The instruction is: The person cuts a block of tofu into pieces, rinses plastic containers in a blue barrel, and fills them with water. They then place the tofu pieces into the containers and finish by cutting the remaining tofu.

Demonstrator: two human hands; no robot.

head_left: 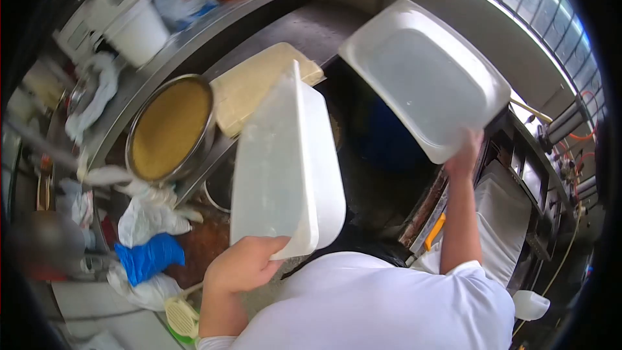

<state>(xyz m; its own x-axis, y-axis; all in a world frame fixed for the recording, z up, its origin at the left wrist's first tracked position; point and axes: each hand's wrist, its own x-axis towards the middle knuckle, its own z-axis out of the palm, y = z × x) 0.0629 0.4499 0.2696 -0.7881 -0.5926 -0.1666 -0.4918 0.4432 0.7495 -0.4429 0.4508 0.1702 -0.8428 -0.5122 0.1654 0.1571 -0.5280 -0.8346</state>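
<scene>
My left hand [247, 263] is closed on the near corner of a white rectangular tub [327, 162], which is tilted on its side with its opening facing left. My right hand [464, 154] grips the near corner of a second white tub [421, 78], held up at the right with its inside showing. The two tubs are apart. Left of the first tub, a metal bowl [172, 128] holds a yellowish-brown content. Behind that tub lies a pale yellow rectangular container [259, 84], partly covered by it.
A metal counter [304, 26] with a white bucket [137, 31] runs along the back left. Blue [150, 259] and white bags lie at the lower left. Metal equipment [525, 175] lines the right side, and a barred window [538, 13] is at the upper right.
</scene>
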